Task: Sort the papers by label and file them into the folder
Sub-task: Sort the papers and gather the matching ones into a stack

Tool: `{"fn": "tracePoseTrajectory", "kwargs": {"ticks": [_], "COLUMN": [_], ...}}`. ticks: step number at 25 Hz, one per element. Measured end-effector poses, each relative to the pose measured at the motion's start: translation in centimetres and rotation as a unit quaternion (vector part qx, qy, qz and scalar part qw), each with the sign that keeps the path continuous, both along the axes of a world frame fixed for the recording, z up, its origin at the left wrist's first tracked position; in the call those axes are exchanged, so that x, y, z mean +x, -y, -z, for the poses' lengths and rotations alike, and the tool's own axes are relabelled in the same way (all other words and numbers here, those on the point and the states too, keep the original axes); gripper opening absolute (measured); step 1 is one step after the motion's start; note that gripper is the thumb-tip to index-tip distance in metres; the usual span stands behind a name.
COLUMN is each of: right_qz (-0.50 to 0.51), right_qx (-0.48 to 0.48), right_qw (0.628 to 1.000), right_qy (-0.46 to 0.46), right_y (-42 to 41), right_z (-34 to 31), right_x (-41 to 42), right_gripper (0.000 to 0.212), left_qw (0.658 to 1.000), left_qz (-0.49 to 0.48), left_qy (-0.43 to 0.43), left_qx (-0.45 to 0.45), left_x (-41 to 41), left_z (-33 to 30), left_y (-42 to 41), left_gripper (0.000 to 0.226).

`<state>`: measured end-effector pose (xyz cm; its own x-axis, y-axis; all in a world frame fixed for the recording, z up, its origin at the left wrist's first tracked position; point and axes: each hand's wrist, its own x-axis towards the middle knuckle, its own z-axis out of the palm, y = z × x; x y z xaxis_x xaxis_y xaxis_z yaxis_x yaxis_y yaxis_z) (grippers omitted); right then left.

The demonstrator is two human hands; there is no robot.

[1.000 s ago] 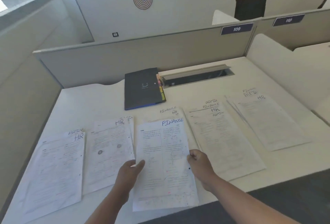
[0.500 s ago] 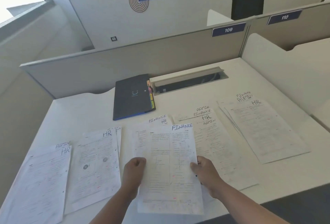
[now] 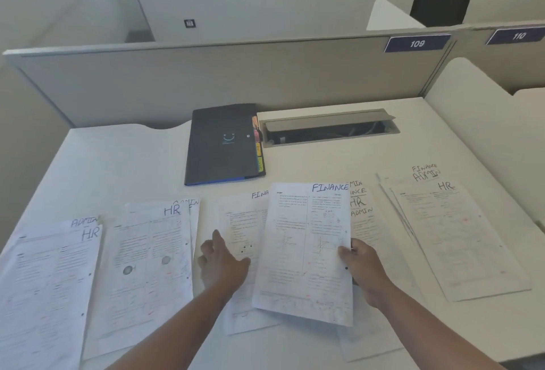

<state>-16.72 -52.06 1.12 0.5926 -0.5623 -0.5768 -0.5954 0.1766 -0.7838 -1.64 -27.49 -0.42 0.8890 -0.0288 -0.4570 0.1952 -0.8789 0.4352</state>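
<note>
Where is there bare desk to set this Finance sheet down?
Bare desk lies left of the folder, behind the HR piles, and right of the folder below the cable slot. The near strip is crowded with overlapping piles.

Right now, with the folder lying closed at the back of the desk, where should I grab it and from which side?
Probably the near right corner of the dark folder, coming in from the right over the sheets. It lies flat and closed; its coloured tabs mark the opening edge there. The right hand pinches the FINANCE sheet, so the left hand, holding nothing, would reach.
</note>
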Motion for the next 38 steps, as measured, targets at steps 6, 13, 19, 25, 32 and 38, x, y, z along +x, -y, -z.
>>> {"fn": "tracePoseTrajectory", "kwargs": {"ticks": [6, 13, 19, 25, 32, 38], "right_qz": [-0.035, -0.096, -0.112, -0.122, -0.123, -0.111], "right_qx": [0.012, 0.042, 0.061, 0.095, 0.114, 0.090], "right_qw": [0.999, 0.994, 0.992, 0.988, 0.986, 0.990], "right_qy": [0.004, 0.016, 0.016, 0.016, 0.017, 0.012], "right_y": [3.2, 6.3, 6.8, 7.4, 7.6, 7.3], "right_z": [0.8, 3.1, 4.3, 3.7, 3.9, 3.5], "right_x": [1.0, 2.4, 2.3, 2.3, 2.2, 2.3], "right_gripper": [0.021, 0.021, 0.020, 0.019, 0.022, 0.021], "left_qw": [0.996, 0.994, 0.987, 0.979, 0.956, 0.916], "left_qz": [-0.060, -0.089, -0.160, -0.173, -0.092, -0.044], "left_qy": [-0.027, 0.010, -0.008, 0.075, 0.275, 0.389], "left_qx": [-0.056, 0.058, -0.026, -0.075, 0.037, 0.090], "left_x": [1.0, -1.0, -1.7, -2.8, -2.9, -2.4], "left_z": [1.0, -0.4, -0.9, -3.6, -10.0, -16.0], "left_y": [0.7, 1.8, 2.4, 2.6, 1.0, 1.3], "left_gripper": [0.116, 0.075, 0.048, 0.027, 0.019, 0.026]}}
